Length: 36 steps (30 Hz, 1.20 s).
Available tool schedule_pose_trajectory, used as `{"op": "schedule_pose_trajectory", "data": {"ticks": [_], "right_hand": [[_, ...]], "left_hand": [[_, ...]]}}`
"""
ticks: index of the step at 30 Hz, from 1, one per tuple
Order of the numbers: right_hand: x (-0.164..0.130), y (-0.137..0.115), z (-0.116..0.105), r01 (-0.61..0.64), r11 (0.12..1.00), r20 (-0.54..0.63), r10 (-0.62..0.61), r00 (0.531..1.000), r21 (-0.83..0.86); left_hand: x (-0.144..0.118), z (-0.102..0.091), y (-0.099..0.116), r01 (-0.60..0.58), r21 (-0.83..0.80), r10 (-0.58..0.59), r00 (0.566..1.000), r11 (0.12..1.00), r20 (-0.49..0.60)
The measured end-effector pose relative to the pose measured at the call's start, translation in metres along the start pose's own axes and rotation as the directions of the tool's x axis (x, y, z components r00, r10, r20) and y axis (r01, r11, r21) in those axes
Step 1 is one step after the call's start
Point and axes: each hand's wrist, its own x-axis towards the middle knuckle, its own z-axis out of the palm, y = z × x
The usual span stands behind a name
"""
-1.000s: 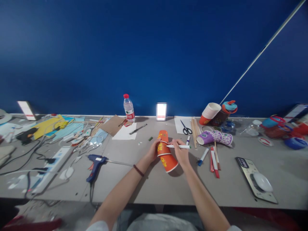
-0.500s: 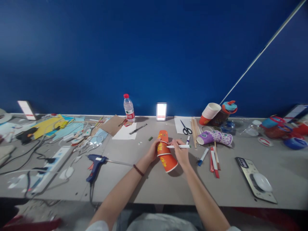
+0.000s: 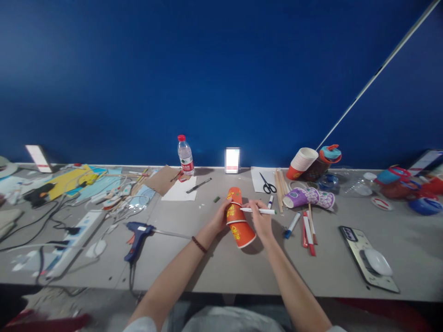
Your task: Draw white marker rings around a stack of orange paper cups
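one stack of orange paper cups, two or three nested, lay tilted on the grey bench at centre. left hand was curled around the stack from its 9 o'clock side. right hand pinched one white marker, its tip touching the cups. at 3 o'clock of the hands: one purple patterned cup on its side, two loose markers and one bundle of wooden sticks. one pair of scissors and one water bottle at 12 o'clock. one blue glue gun at 9 o'clock.
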Motion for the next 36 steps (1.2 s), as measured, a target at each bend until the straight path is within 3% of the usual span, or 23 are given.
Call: {"op": "schedule_pose_trajectory", "data": {"ticks": [10,36], "right_hand": [[-0.0018,-0.0065,0.0011,0.070,0.996,0.037,-0.068,0.997,-0.060],[-0.0015,-0.0044,0.0011,0.022,0.998,0.038,-0.020,0.999,-0.059]], "left_hand": [[-0.0027,0.0013,0.0011,-0.022,0.009,0.022,1.000,1.000,0.004],[-0.0006,0.0001,-0.0003,-0.025,-0.003,0.025,1.000,1.000,0.012]]}}
